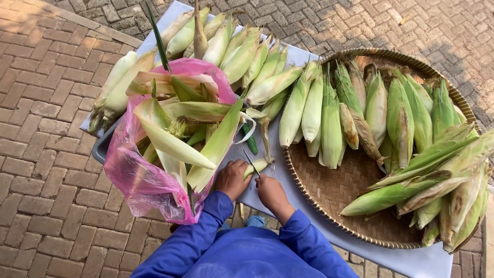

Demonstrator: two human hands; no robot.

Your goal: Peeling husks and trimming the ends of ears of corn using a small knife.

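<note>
Near the front edge of the board (309,216), a pale grey flat sheet laid over red brick paving (41,170), both hands work close together on one small cob (256,167). Left hand (232,179) lies just left of the cob with its fingers curled around the pale green butt end. Right hand (271,193) sits just right of it, fingers closed on a thin knife (251,162) whose blade slants up and left across the cob. Both sleeves are smooth blue cloth. Left of the cob, touching the left wrist, stands a pink bag (139,180) of thin, crinkled, translucent plastic, stuffed with long pointed husks (206,149) that spill over its rim toward the hands, leaving little open room on that side. Right of the cob, just beside the right hand, runs the curved rim of a round woven tray (329,195); its bare bamboo weave is open in the near-left part, while unhusked ears (329,118) lie in rows along its far side and pile at its right edge. Beyond the cob, more pale ears (242,56) cover the far end of the board up to its edge. Open board shows only in the narrow strip between bag and tray.
</note>
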